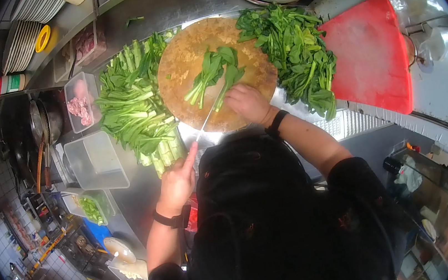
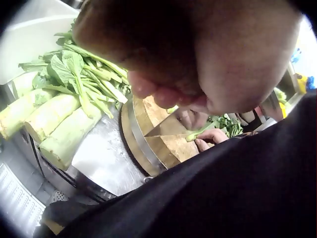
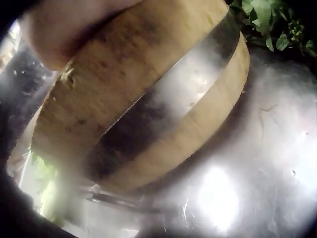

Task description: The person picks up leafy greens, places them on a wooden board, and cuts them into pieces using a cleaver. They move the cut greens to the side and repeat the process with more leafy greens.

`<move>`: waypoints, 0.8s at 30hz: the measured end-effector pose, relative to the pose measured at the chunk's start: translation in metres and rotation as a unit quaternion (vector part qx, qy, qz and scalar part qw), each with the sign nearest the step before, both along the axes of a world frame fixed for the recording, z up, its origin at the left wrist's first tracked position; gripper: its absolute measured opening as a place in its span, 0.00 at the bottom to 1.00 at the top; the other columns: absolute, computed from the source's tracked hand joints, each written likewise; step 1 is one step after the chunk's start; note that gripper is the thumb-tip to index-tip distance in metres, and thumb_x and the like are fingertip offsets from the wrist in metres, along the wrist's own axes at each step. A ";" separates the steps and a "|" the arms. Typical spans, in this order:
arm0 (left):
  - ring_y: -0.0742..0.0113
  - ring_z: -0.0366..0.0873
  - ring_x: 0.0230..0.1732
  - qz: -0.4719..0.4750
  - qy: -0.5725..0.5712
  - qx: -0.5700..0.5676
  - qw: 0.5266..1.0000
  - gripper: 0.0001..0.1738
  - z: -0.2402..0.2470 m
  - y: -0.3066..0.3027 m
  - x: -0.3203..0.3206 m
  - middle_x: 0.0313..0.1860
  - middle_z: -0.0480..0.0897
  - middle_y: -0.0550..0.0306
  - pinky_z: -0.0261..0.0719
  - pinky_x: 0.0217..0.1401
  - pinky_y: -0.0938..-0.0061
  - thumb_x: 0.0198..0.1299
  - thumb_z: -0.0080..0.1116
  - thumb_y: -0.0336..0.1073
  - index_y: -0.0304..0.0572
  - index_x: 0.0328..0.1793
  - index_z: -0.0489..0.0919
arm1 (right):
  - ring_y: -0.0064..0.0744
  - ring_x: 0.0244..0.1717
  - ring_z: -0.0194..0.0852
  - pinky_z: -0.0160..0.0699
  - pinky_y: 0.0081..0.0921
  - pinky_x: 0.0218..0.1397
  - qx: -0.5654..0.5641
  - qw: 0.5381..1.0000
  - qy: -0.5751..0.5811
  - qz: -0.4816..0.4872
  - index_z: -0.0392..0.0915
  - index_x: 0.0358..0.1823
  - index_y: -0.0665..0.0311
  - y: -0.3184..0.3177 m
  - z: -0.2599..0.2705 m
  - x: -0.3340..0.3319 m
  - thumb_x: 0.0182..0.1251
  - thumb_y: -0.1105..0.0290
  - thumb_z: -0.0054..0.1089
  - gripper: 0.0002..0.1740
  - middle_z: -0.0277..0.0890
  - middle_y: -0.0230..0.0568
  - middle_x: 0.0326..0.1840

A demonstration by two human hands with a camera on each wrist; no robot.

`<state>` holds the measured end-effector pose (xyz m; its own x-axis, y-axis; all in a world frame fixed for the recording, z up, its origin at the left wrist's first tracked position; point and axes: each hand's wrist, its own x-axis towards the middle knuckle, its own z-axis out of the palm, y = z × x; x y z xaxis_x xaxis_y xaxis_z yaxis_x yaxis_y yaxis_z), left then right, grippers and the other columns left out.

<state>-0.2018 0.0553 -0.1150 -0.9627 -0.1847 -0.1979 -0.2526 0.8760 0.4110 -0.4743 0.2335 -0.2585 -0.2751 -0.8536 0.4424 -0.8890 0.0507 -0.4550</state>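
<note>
On the round wooden board [image 1: 174, 73], the left hand [image 1: 178, 183] grips a knife [image 1: 208, 114], forefinger stretched along its top. Its blade slants up between a bunch of leafy greens [image 1: 206, 78] and a single leafy stalk [image 1: 224, 90]. The right hand [image 1: 249, 104] holds that stalk near its cut end, close to the blade. In the left wrist view the curled left hand [image 2: 188, 54] fills the top, and the right fingers [image 2: 213, 136] pinch the stalk [image 2: 197, 132]. The right wrist view shows part of the right hand [image 3: 64, 29] over the metal-banded board [image 3: 129, 64].
Thick-stemmed greens [image 1: 133, 106] are piled left of the board, leafy greens [image 1: 303, 54] right of it. A red board [image 1: 368, 60] lies farther right. At left stand a meat container [image 1: 79, 102], an empty-looking clear tub [image 1: 97, 161] and one with chopped greens [image 1: 91, 208].
</note>
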 end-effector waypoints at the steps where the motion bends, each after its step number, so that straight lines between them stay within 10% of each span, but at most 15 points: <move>1: 0.42 0.85 0.30 -0.003 -0.002 0.003 1.000 0.45 0.000 0.000 0.000 0.34 0.82 0.45 0.87 0.37 0.51 0.62 0.62 0.23 0.62 0.87 0.71 | 0.41 0.56 0.79 0.84 0.36 0.61 0.000 1.000 0.001 -0.001 0.83 0.47 0.62 0.000 0.000 0.000 0.62 0.71 0.60 0.13 0.80 0.38 0.50; 24: 0.43 0.86 0.29 -0.031 -0.041 -0.011 0.999 0.50 -0.017 0.003 -0.009 0.36 0.83 0.43 0.88 0.36 0.51 0.61 0.64 0.24 0.61 0.91 0.64 | 0.39 0.55 0.79 0.84 0.35 0.59 0.016 1.000 0.024 0.011 0.82 0.49 0.62 0.002 0.001 -0.004 0.63 0.70 0.59 0.14 0.79 0.36 0.48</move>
